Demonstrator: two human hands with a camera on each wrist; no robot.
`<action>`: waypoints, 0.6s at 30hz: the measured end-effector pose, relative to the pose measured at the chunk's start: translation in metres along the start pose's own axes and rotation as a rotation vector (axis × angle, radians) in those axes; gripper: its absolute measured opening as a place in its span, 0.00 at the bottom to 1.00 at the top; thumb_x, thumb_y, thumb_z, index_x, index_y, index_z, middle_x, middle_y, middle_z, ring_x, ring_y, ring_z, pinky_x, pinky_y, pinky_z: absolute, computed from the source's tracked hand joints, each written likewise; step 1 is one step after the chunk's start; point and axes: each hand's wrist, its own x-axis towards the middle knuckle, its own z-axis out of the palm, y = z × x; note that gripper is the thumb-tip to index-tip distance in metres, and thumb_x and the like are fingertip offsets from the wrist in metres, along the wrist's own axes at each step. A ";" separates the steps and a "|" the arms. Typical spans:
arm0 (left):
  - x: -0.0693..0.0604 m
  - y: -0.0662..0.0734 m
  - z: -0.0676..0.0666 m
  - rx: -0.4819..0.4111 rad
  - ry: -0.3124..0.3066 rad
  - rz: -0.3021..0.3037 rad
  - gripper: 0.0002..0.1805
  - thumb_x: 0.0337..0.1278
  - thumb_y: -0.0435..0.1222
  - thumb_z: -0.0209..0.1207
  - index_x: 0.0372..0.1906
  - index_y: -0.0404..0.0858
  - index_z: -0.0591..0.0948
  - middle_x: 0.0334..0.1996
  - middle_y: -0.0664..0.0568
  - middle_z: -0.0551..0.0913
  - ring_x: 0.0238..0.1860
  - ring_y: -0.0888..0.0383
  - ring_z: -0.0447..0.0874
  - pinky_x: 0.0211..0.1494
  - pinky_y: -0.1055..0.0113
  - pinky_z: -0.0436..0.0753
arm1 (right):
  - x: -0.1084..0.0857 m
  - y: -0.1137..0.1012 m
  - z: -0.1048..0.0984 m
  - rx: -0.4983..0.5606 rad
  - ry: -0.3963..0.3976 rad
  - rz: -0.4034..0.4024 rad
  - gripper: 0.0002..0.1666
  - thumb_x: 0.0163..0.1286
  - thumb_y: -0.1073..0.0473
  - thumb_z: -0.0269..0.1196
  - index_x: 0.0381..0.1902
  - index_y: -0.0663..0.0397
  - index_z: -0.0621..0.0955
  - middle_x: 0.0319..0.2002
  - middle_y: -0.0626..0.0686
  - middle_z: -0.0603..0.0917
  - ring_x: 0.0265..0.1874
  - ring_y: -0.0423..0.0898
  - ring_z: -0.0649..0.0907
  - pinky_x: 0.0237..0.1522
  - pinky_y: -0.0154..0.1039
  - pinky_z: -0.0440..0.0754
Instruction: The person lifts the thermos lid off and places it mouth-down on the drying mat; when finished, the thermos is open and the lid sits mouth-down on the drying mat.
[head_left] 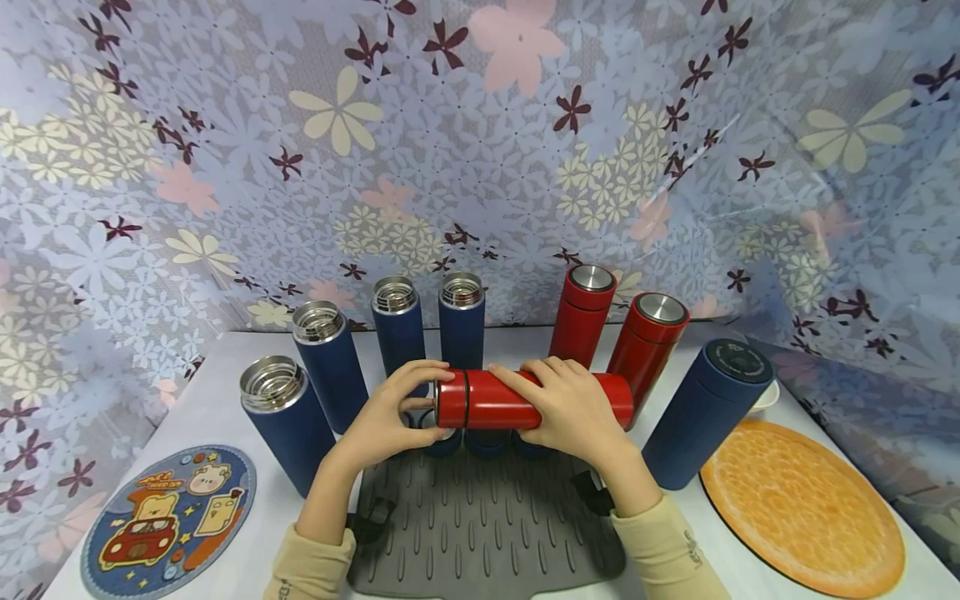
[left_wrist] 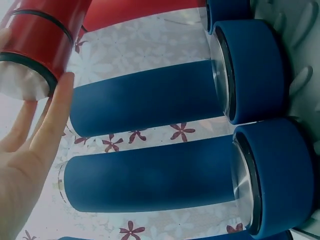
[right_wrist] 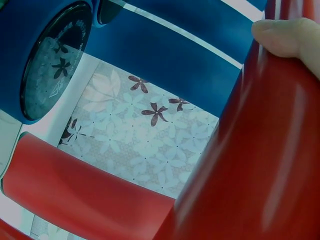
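A red thermos lies sideways in the air above the grey mat, its capped end to the left. My left hand holds the cap between thumb and fingers; in the left wrist view, fingers flank the cap's silver top. My right hand grips the body from above, and its thumb lies along the red side in the right wrist view. Beneath the thermos, several blue caps sit in a row along the mat's far edge, partly hidden in the head view.
Several blue thermoses without caps stand left and behind. Two capped red thermoses and a capped blue one stand right. The grey mat lies in front, between a cartoon placemat and an orange round mat.
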 end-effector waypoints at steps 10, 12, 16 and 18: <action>0.001 0.003 -0.002 0.083 0.027 -0.206 0.33 0.57 0.41 0.60 0.67 0.47 0.63 0.54 0.40 0.73 0.44 0.49 0.79 0.41 0.66 0.82 | 0.000 -0.001 0.001 0.005 0.013 -0.002 0.53 0.32 0.44 0.76 0.62 0.37 0.71 0.40 0.51 0.80 0.36 0.51 0.79 0.43 0.47 0.78; 0.000 0.003 -0.002 0.078 0.019 -0.214 0.36 0.56 0.44 0.60 0.69 0.50 0.59 0.56 0.41 0.70 0.47 0.48 0.78 0.43 0.62 0.81 | 0.000 -0.001 0.001 0.004 0.011 -0.005 0.53 0.33 0.44 0.76 0.62 0.37 0.71 0.40 0.51 0.80 0.36 0.51 0.79 0.43 0.47 0.78; 0.000 0.002 -0.002 0.031 -0.015 -0.093 0.46 0.46 0.36 0.68 0.70 0.48 0.56 0.67 0.44 0.56 0.60 0.44 0.68 0.51 0.55 0.79 | 0.000 -0.001 0.000 -0.008 0.003 -0.002 0.52 0.33 0.43 0.76 0.62 0.37 0.71 0.40 0.51 0.80 0.37 0.51 0.79 0.44 0.48 0.78; 0.000 0.002 -0.002 -0.001 -0.034 -0.013 0.46 0.41 0.30 0.70 0.68 0.45 0.60 0.69 0.44 0.53 0.64 0.44 0.63 0.54 0.55 0.77 | 0.000 -0.001 0.000 -0.014 0.001 -0.001 0.52 0.33 0.43 0.76 0.62 0.37 0.71 0.40 0.51 0.81 0.37 0.51 0.79 0.44 0.48 0.77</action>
